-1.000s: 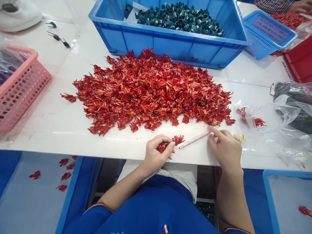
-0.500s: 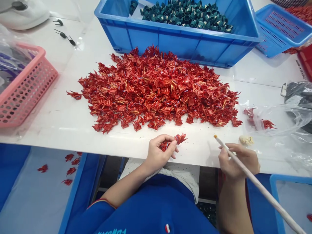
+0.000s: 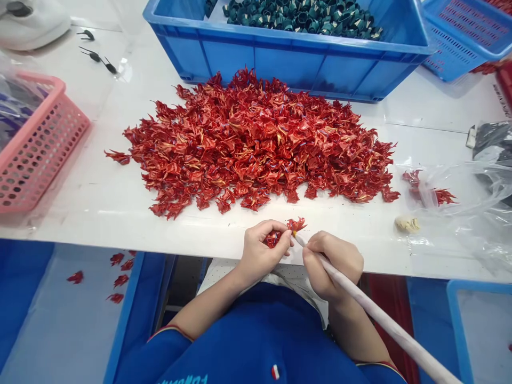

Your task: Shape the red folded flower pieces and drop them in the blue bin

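Observation:
Between thumb and fingers, my left hand [image 3: 264, 248] pinches a small red plastic piece [image 3: 296, 224] with spiky, yellow-marked ends. More red shows inside the curl of that hand. My right hand [image 3: 334, 262] grips a long pale stick tool [image 3: 376, 312], like a brush or paint pen, close to its tip. The tool's yellowish tip meets the red piece, or sits right against it. Beyond both hands spreads a large heap of similar red pieces [image 3: 260, 144] on the white table [image 3: 216, 234].
Behind the heap stands a blue crate [image 3: 288, 58] holding dark green parts [image 3: 304, 16]. A pink basket [image 3: 44, 138] is at left, a blue basket [image 3: 460, 37] at far right. Clear plastic bags [image 3: 480, 208] and a cream lump [image 3: 407, 224] lie right. A lower-left bin [image 3: 60, 309] holds several red pieces.
My right hand has moved left with the stick tool, bringing its tip to the red piece in my left hand. The left hand keeps its pinch. The view has shifted slightly.

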A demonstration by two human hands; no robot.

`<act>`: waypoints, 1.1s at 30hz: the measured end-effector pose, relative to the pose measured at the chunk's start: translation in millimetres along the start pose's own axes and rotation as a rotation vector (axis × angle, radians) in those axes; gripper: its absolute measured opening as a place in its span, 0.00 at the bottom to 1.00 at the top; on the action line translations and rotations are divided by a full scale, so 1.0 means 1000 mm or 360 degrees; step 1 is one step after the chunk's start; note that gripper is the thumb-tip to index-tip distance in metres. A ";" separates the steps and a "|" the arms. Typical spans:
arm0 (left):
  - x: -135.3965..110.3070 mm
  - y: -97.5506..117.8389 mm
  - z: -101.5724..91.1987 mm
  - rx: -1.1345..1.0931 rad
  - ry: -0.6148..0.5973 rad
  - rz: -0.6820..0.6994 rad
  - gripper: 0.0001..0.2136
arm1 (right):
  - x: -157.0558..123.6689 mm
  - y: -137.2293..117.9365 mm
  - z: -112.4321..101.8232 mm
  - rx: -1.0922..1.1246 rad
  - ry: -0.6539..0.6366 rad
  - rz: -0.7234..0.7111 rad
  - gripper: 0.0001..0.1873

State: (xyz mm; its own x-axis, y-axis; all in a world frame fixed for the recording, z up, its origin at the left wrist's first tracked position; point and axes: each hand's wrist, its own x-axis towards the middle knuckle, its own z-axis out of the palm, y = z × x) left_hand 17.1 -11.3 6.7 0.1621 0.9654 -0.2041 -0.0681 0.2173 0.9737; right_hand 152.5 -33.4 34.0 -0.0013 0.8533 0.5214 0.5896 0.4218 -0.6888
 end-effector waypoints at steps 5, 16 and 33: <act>0.000 -0.001 0.001 0.0069 -0.0002 0.0080 0.08 | 0.001 0.001 -0.001 -0.0009 -0.0091 -0.0038 0.12; 0.000 -0.003 0.000 0.0109 -0.0027 0.0138 0.07 | 0.001 0.000 0.000 0.0008 -0.0053 -0.0028 0.12; 0.000 -0.002 -0.001 0.0107 -0.0054 0.0141 0.07 | 0.000 0.000 -0.001 0.0068 -0.0058 0.0003 0.13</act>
State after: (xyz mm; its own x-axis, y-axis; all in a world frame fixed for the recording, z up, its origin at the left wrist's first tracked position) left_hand 16.8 -11.3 4.8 0.1917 0.9748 -0.1142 -0.0178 0.1198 0.9926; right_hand 153.6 -33.3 34.7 -0.0298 0.8643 0.5021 0.5545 0.4322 -0.7111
